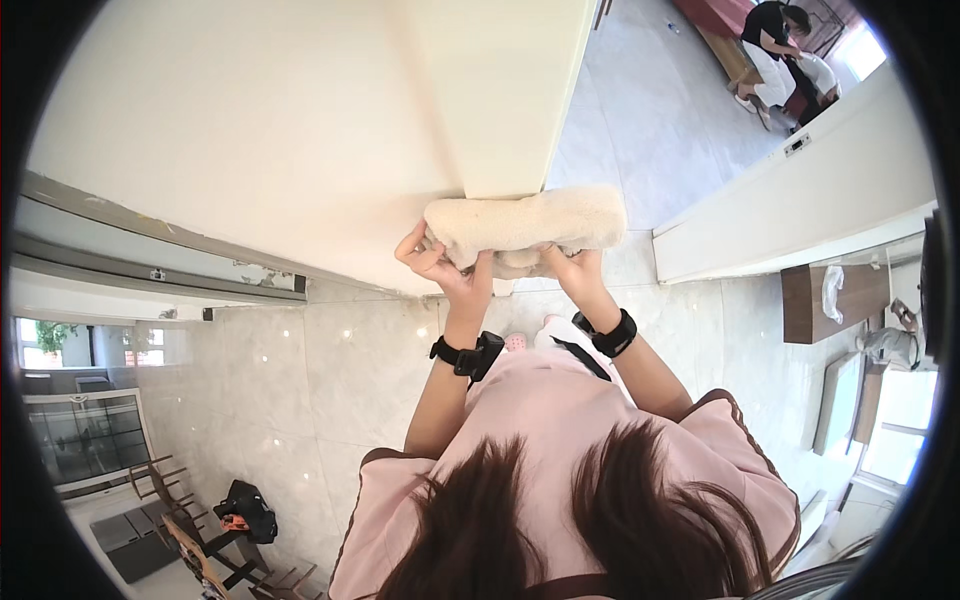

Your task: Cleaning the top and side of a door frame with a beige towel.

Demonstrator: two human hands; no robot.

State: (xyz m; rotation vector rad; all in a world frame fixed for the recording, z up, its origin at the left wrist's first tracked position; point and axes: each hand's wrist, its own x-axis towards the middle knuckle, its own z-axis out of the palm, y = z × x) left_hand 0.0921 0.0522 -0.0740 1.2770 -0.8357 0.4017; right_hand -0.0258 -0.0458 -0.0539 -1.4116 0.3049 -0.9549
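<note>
Both of my hands hold a folded cream plush cloth out in front of me, its long side running across my view. My left hand grips the lower left end, fingers underneath and thumb up against the fabric. On the lower right part is my right hand, its fingers partly hidden beneath the folds. Behind the cloth rises a cream wall corner; I cannot tell whether they touch. Each wrist wears a black strap, with a dark box on the left one.
Right of the corner a doorway opens onto a tiled floor, where a person bends beside furniture. A white door stands at the right. Further off are a brown box-shaped piece, a black bag and wooden chairs.
</note>
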